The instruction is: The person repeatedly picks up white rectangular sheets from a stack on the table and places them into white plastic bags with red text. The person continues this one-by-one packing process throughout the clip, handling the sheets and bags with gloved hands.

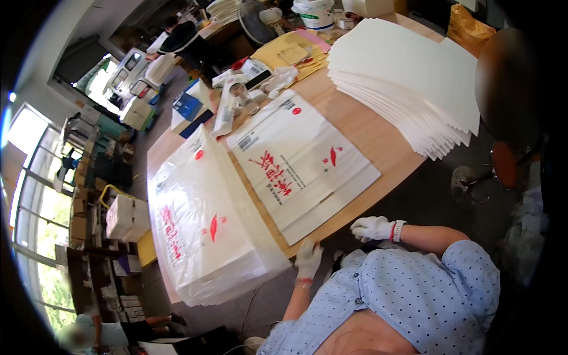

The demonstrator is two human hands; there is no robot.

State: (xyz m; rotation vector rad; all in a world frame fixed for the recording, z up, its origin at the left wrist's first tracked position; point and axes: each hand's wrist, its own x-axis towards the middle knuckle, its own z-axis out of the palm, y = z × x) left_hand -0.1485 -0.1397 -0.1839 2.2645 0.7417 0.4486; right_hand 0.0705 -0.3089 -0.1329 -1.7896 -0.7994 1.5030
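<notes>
Both my hands wear white gloves. My left hand [308, 258] is at the table's near edge, close to the bottom corner of a flat white printed sheet or bag [313, 160]. Its fingers look loosely spread and hold nothing I can see, though they are slightly blurred. My right hand [371, 229] hovers off the near edge, fingers loosely bent and apart, with nothing visible in it. To the left lies a thick stack of clear plastic bags [207, 231] with red print, draping over the edge. A fanned stack of white sheets [408, 77] lies at the right.
At the far side sit a glass jar [244, 97], yellow envelopes [290, 52], a blue-and-white box [190, 107] and a white bucket [313, 13]. A fan [254, 21] stands behind. A round stool [504, 165] is at the right. Other people are at the far left and lower left.
</notes>
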